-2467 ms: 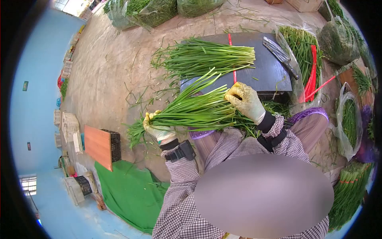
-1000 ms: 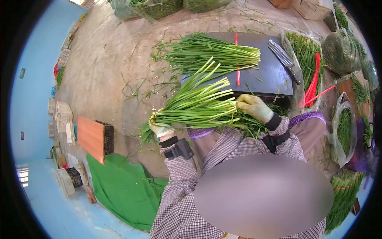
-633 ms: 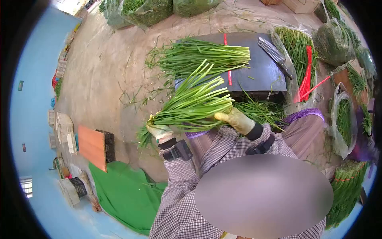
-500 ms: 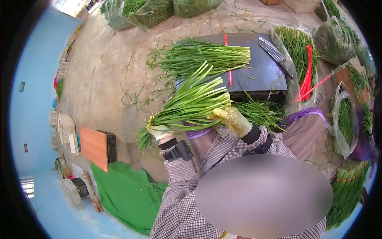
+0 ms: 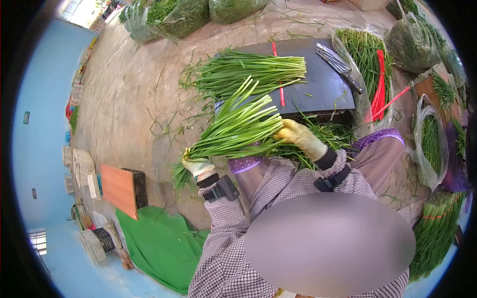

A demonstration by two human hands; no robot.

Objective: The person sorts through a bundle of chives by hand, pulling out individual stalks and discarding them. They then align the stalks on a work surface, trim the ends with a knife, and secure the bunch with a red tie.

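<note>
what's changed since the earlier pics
The right hand has risen from lower along the held stems to their pale ends, now more fanned than at first; its grip is unclear. The left hand still holds them; the knife and laid bunch haven't moved.

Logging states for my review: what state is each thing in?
Left hand: gloved, closed round the held chives
Right hand: gloved, at their stem ends, grip unclear
Held chives: fanned out
Chives on dark board: untied
Red strip: unknotted, under those chives
Knife: flat on the board
Lower-right chives: tied with red bands
</note>
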